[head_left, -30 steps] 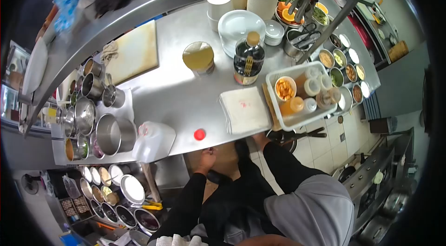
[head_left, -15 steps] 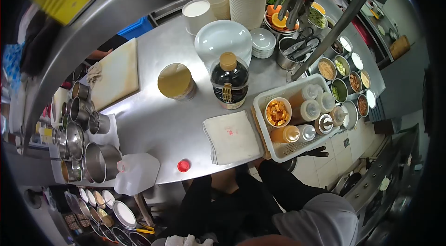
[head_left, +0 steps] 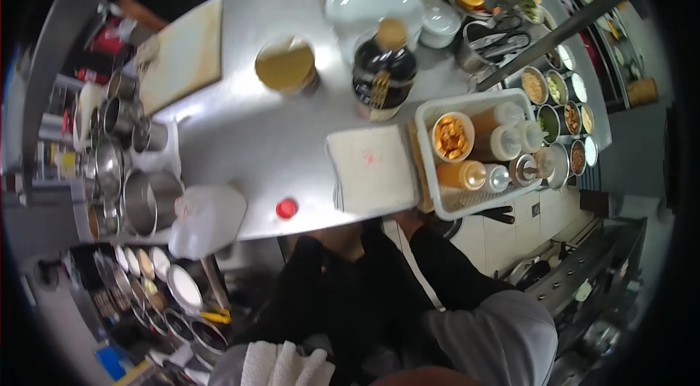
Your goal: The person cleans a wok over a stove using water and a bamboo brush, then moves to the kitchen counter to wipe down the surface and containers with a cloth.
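My right hand is at the table's front edge, by the lower left corner of a white plastic basket. The basket and table edge hide its fingers, so what it holds or touches does not show. My left hand is out of view. Squeeze bottles and a cup of orange-brown cubed pieces stand in the basket. Beside it lies a folded white cloth with a red mark. A large dark sauce bottle stands behind the cloth, and a red cap lies near the front edge.
A round tub and a cutting board are on the steel table. Steel pots and a translucent jug line the left. White plates stand at the back. Another person's arm reaches near the board.
My view has tilted, so the table and its things appear higher in the picture. More of the other person's arms shows at the back left. Nothing on the table has visibly moved.
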A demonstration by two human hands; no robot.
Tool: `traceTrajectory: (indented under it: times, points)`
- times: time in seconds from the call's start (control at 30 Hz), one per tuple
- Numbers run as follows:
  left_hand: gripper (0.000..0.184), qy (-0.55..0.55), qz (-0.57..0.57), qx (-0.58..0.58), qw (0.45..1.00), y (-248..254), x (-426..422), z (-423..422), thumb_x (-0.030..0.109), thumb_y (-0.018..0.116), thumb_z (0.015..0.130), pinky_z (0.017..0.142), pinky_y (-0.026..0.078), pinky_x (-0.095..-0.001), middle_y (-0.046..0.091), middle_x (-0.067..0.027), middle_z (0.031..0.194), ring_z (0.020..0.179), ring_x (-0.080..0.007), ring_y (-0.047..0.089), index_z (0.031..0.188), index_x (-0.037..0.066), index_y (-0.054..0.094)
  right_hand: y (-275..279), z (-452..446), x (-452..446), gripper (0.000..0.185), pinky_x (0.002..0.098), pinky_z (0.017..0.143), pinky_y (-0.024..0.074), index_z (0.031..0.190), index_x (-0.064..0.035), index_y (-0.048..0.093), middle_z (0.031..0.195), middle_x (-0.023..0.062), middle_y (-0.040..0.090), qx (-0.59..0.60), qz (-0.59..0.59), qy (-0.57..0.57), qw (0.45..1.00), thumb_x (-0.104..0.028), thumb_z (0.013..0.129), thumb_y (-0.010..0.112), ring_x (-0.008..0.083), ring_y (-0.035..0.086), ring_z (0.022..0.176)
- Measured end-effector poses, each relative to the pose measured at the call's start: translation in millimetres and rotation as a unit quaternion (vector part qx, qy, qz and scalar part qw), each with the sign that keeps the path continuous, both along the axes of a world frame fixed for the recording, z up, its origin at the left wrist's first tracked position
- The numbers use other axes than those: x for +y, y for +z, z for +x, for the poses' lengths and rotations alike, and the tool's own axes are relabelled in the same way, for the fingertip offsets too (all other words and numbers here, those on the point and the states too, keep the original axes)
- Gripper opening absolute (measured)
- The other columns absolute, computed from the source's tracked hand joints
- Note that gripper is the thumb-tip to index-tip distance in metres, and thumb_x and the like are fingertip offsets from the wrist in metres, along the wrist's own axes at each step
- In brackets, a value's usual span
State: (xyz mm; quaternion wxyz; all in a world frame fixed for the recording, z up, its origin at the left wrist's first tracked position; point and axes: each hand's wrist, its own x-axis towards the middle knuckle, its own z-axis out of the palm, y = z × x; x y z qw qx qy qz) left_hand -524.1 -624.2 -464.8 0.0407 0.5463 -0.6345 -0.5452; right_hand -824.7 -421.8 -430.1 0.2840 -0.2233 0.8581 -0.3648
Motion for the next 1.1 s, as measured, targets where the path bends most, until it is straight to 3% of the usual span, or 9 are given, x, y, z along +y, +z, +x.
traceTrajectory:
  times: [0.13, 0.2, 0.23, 0.27, 0.4, 0.73, 1.03, 1.07, 1.1]
  points:
    - [0.062, -0.124, -0.195, 0.051, 0.972, -23, -20, 4, 0.028, 0.070, 0.094, 0.114, 0.044, -0.0425, 0.054, -0.0153, 0.152, 0.139, -0.0302, 0.052, 0.148, 0.002, 0.052, 4, -12, -1, 0.054, 0.0438, 0.121, 0.0301, 0.151, -0.0069, 0.048, 0.157, 0.0174, 0.044, 0.024, 0.020, 0.005, 1.000, -0.034, 0.105, 0.053, 0.0343, 0.040, 0.144]
    - [0.042, -0.234, -0.336, -0.061, 0.910, -27, -27, 2, 0.019, 0.054, 0.105, 0.115, 0.042, -0.0417, 0.062, -0.0157, 0.142, 0.134, -0.0289, 0.055, 0.143, 0.001, 0.056, 2, -22, -3, 0.052, 0.0439, 0.117, 0.0327, 0.149, -0.0071, 0.049, 0.154, 0.0173, 0.046, 0.033, 0.035, 0.011, 0.999, -0.033, 0.105, 0.053, 0.0344, 0.042, 0.140]
    - [0.034, -0.022, -0.072, 0.017, 0.997, 17, -15, -12, 0.010, 0.060, 0.100, 0.100, 0.050, -0.0406, 0.065, -0.0140, 0.129, 0.118, -0.0263, 0.061, 0.134, 0.003, 0.060, 0, -28, -6, 0.050, 0.0440, 0.116, 0.0340, 0.148, -0.0071, 0.049, 0.152, 0.0172, 0.047, 0.034, 0.042, 0.015, 0.998, -0.032, 0.105, 0.054, 0.0344, 0.043, 0.137]
    - [0.029, 0.285, 0.112, 0.108, 0.946, 73, -3, -31, 0.001, 0.066, 0.096, 0.086, 0.057, -0.0395, 0.069, -0.0123, 0.116, 0.102, -0.0236, 0.067, 0.125, 0.004, 0.063, -1, -33, -7, 0.049, 0.0441, 0.114, 0.0353, 0.147, -0.0072, 0.050, 0.151, 0.0172, 0.048, 0.033, 0.052, 0.020, 0.998, -0.031, 0.105, 0.054, 0.0344, 0.045, 0.135]
    - [0.019, 0.313, 0.100, 0.172, 0.929, 122, 28, 16, -0.007, 0.068, 0.089, 0.066, 0.046, -0.0274, 0.063, -0.0006, 0.083, 0.073, -0.0102, 0.057, 0.094, 0.007, 0.057, -3, -46, -22, 0.045, 0.0444, 0.107, 0.0405, 0.144, -0.0076, 0.052, 0.144, 0.0170, 0.051, 0.028, 0.082, 0.025, 0.996, -0.028, 0.104, 0.055, 0.0346, 0.050, 0.126]
    - [0.022, 0.314, 0.075, 0.103, 0.941, 152, 69, 134, -0.009, 0.067, 0.090, 0.073, 0.049, -0.0281, 0.062, -0.0026, 0.089, 0.080, -0.0113, 0.058, 0.099, 0.006, 0.054, -24, -57, -55, 0.034, 0.0453, 0.089, 0.0533, 0.134, -0.0084, 0.057, 0.127, 0.0164, 0.060, -0.066, 0.087, -0.054, 0.993, -0.020, 0.102, 0.058, 0.0350, 0.062, 0.104]
    - [0.021, 0.396, 0.128, 0.147, 0.897, 218, 103, 232, -0.009, 0.061, 0.093, 0.080, 0.053, -0.0306, 0.067, -0.0065, 0.097, 0.089, -0.0146, 0.064, 0.107, 0.005, 0.054, -48, 5, -43, 0.025, 0.0460, 0.074, 0.0649, 0.125, -0.0091, 0.061, 0.112, 0.0159, 0.068, -0.300, -0.164, -0.245, 0.907, -0.012, 0.101, 0.060, 0.0353, 0.073, 0.084]
    - [0.021, 0.407, 0.132, 0.164, 0.889, 228, 106, 241, -0.008, 0.061, 0.093, 0.080, 0.053, -0.0310, 0.067, -0.0064, 0.098, 0.090, -0.0150, 0.065, 0.107, 0.006, 0.053, -28, 23, -45, 0.013, 0.0386, 0.049, 0.0617, 0.104, -0.0097, 0.060, 0.090, 0.0112, 0.067, -0.320, -0.193, -0.317, 0.872, 0.000, 0.095, 0.060, 0.0277, 0.066, 0.055]
    - [0.022, 0.416, 0.137, 0.181, 0.880, 239, 109, 248, -0.008, 0.061, 0.093, 0.079, 0.054, -0.0314, 0.067, -0.0063, 0.098, 0.091, -0.0155, 0.065, 0.107, 0.007, 0.053, -16, 37, -40, 0.013, 0.0386, 0.049, 0.0617, 0.104, -0.0097, 0.060, 0.090, 0.0112, 0.067, -0.312, -0.193, -0.322, 0.872, 0.000, 0.095, 0.060, 0.0277, 0.066, 0.055]
